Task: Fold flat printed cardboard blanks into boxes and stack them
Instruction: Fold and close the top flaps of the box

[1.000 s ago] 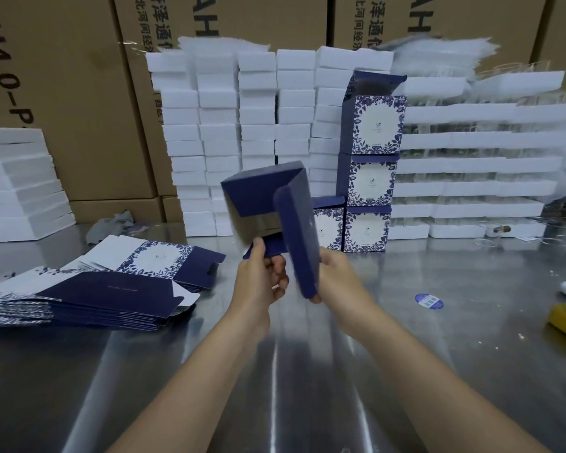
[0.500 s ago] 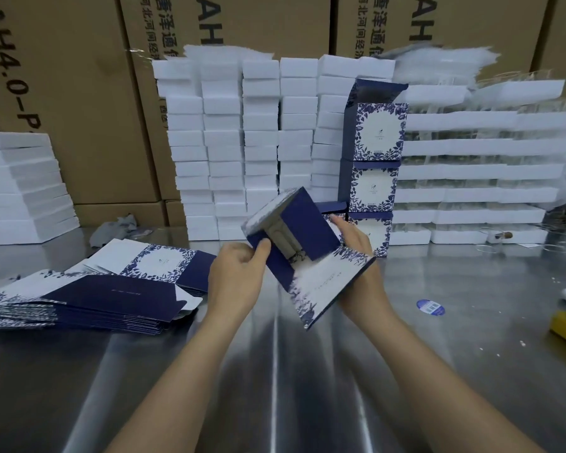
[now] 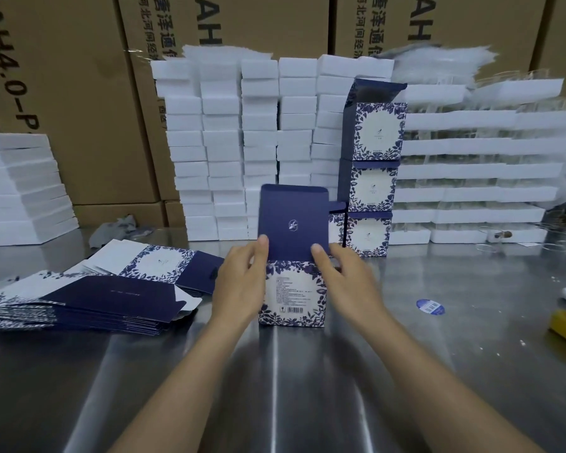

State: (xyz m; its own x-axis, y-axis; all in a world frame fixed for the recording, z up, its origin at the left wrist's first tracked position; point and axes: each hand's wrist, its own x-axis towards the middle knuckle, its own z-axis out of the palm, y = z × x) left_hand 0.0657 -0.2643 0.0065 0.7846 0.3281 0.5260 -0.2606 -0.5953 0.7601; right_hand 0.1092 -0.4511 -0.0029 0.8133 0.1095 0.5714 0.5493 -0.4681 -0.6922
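Fingers (image 3: 262, 245) of the left hand (image 3: 239, 284) and right hand (image 3: 348, 282) clasp the sides of one box (image 3: 293, 297), thumbs at the base of its raised lid flap (image 3: 293, 217) — box stands upright on the metal table (image 3: 275, 380). Flat blanks (image 3: 89, 297) piled to the left; finished boxes (image 3: 373, 188) stacked just behind, to the right.

Matt printed cardboard box (image 3: 293, 292); glossy steel table (image 3: 438, 371).
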